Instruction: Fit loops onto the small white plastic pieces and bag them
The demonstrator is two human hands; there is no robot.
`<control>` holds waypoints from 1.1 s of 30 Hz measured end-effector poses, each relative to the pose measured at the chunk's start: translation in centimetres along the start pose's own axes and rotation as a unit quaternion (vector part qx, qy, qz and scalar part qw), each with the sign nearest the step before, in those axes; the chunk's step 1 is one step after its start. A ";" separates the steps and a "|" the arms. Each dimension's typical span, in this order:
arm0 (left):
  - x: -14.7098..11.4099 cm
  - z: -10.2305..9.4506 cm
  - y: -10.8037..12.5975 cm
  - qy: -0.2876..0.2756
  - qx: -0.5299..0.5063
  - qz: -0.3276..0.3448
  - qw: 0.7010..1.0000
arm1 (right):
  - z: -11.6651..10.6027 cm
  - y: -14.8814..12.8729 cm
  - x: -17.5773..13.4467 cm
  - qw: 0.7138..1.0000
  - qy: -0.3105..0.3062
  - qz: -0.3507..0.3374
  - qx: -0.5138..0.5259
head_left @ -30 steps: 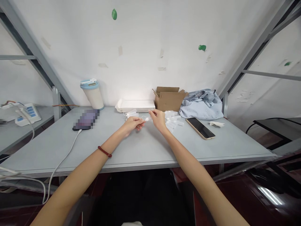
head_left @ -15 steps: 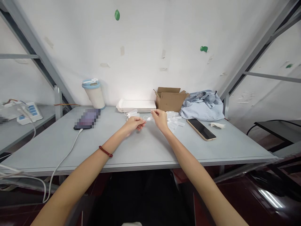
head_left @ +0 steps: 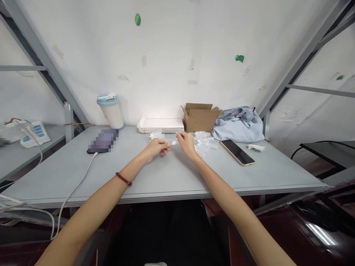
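Over the middle of the table (head_left: 166,177), my left hand (head_left: 157,148) is closed in a pinch at the thin white cord of a small white piece (head_left: 174,143). My right hand (head_left: 187,144) has its fingers closed at the other end of that piece, partly hiding it. The exact kind of piece is too small to make out. Beside and behind my right hand lie several clear and white looped pieces (head_left: 203,143). A smaller group of similar pieces (head_left: 156,134) lies behind my left hand.
A stack of white sheets or trays (head_left: 161,125), an open cardboard box (head_left: 200,120) and a light blue cloth (head_left: 238,127) line the back. A lidded cup (head_left: 111,113) and a cabled phone (head_left: 102,141) stand left. Another phone (head_left: 237,152) and crumpled tissue (head_left: 256,147) lie right.
My right hand has shifted slightly left and down, closer to my left hand, with the small white piece. My left hand has barely moved.
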State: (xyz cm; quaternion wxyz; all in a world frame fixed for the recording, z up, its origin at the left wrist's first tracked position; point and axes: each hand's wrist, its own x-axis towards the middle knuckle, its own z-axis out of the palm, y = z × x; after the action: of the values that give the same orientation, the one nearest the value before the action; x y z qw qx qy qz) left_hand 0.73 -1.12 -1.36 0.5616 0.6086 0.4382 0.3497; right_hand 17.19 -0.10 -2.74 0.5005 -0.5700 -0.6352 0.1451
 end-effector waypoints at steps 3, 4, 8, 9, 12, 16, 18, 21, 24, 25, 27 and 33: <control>0.1 -0.3 0.2 0.009 0.003 0.005 1.000 | -0.3 -0.2 0.2 1.000 -0.014 -0.005 -0.005; 0.2 -0.6 0.3 0.016 0.005 0.009 1.000 | -0.5 -0.3 0.3 1.000 -0.022 -0.008 -0.007; 0.9 -2.6 0.5 0.084 0.032 0.046 0.995 | -2.0 -0.6 1.1 0.999 -0.038 -0.006 -0.016; 1.1 -3.2 0.5 0.117 0.039 0.056 0.991 | -2.6 -0.6 1.4 0.999 -0.038 0.002 -0.026; 1.8 -5.1 0.1 0.216 0.066 0.059 0.972 | -4.8 -0.4 2.0 0.992 -0.091 0.029 -0.081; 2.9 -6.4 -1.2 0.280 0.117 0.052 0.952 | -7.8 0.6 2.5 0.964 -0.213 0.078 -0.135; 3.2 -6.4 -1.9 0.276 0.134 0.055 0.950 | -8.8 1.1 2.7 0.958 -0.229 0.083 -0.153; 3.4 -6.2 -2.3 0.270 0.161 0.050 0.948 | -9.6 1.6 2.9 0.956 -0.224 0.081 -0.174; 3.3 -5.9 -2.2 0.278 0.181 0.046 0.942 | -9.8 1.6 2.9 0.946 -0.258 0.110 -0.164; 3.2 -5.9 -2.1 0.282 0.188 0.046 0.939 | -9.9 1.6 2.9 0.941 -0.276 0.125 -0.154; 3.0 -5.9 -1.9 0.289 0.208 0.048 0.933 | -10.0 1.4 2.8 0.931 -0.302 0.152 -0.134; 2.6 -5.4 -1.3 0.279 0.234 0.060 0.929 | -10.4 0.9 2.8 0.899 -0.347 0.197 -0.178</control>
State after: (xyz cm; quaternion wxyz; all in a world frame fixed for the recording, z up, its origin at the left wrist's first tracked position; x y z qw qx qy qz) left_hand -3.47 3.33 -2.18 0.2363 0.6261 0.6090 0.4258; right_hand 26.50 -1.44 2.62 0.0994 -0.6763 -0.6590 0.3137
